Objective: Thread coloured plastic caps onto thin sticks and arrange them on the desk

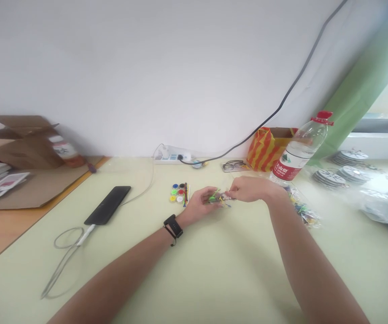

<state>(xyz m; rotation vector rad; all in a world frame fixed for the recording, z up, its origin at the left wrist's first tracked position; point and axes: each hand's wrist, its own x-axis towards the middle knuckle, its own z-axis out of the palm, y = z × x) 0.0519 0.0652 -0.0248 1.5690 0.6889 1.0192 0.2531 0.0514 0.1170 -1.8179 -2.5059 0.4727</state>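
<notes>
My left hand (198, 203), with a black watch (173, 226) on its wrist, curls round a small clear packet (218, 197) with green, yellow and blue bits in it. The fingers of my right hand (247, 188) are pinched at the packet's right end. Its exact contents are too small and blurred to tell. Just left of my left hand lie several small round pots (176, 192) in different colours, beside a bundle of thin coloured strips (186, 195). Behind my right forearm is a pile of similar colourful packets (304, 210), partly hidden.
A large water bottle (300, 150) and a red-yellow striped bag (264, 148) stand behind my right hand. A power strip (172, 157) lies along the wall. At left are a phone (108, 205) on a cable and a cardboard box (28, 144). Stacked discs (330, 179) sit at right.
</notes>
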